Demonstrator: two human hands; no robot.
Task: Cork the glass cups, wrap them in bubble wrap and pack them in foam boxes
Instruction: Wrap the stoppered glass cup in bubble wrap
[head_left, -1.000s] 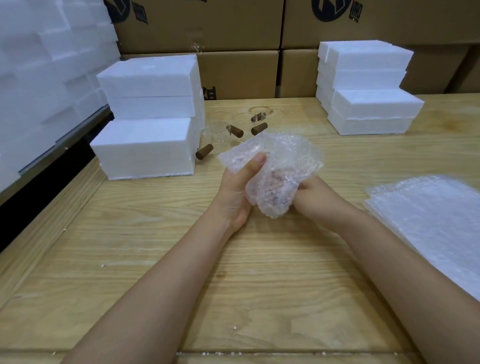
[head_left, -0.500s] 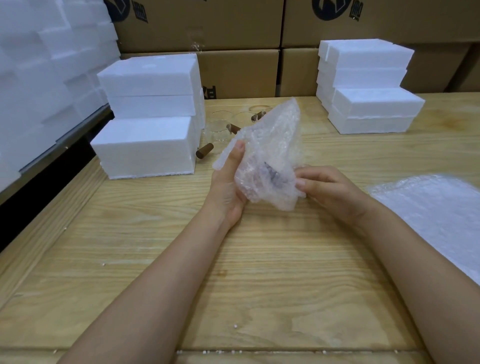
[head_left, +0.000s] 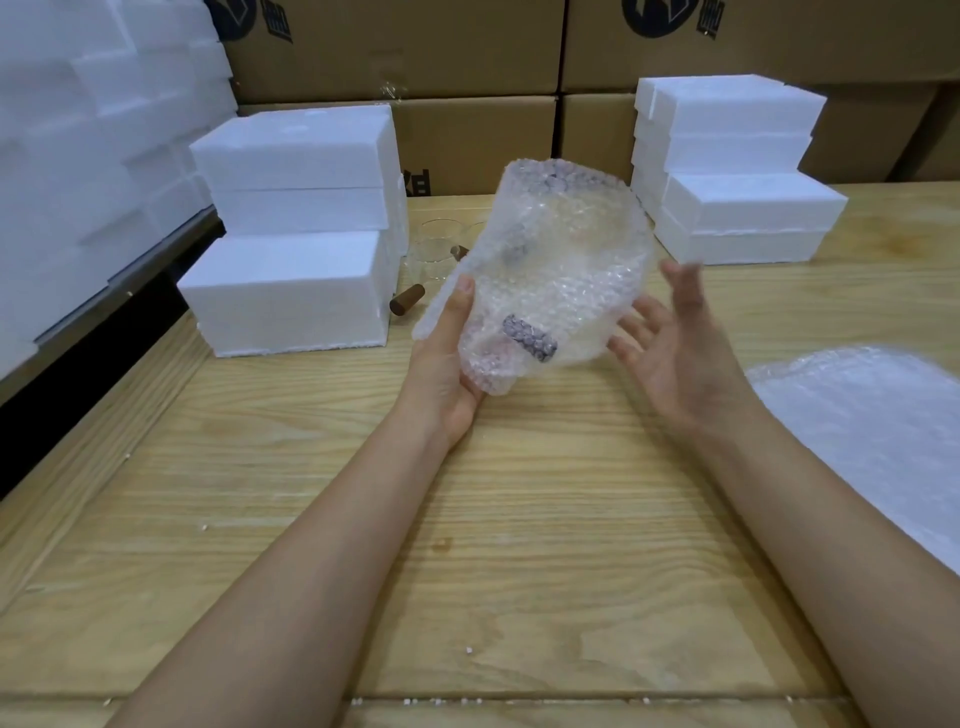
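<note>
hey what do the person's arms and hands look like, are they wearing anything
Both forearms are bare as far as the frame shows: no sleeves, gloves, watch or bracelets. The left hand and right hand show no rings; the right one's fingers are motion-blurred.

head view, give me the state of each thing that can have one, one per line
bubble wrap bundle: held up off the table, loosely wrapped, cork visible inside
left hand: gripping the bundle
right hand: open, off the bundle, blurred
bare glass cup: standing, uncorked
loose cork: lying on the table
left foam boxes: stacked, closed
bubble wrap sheets: lying flat
</note>
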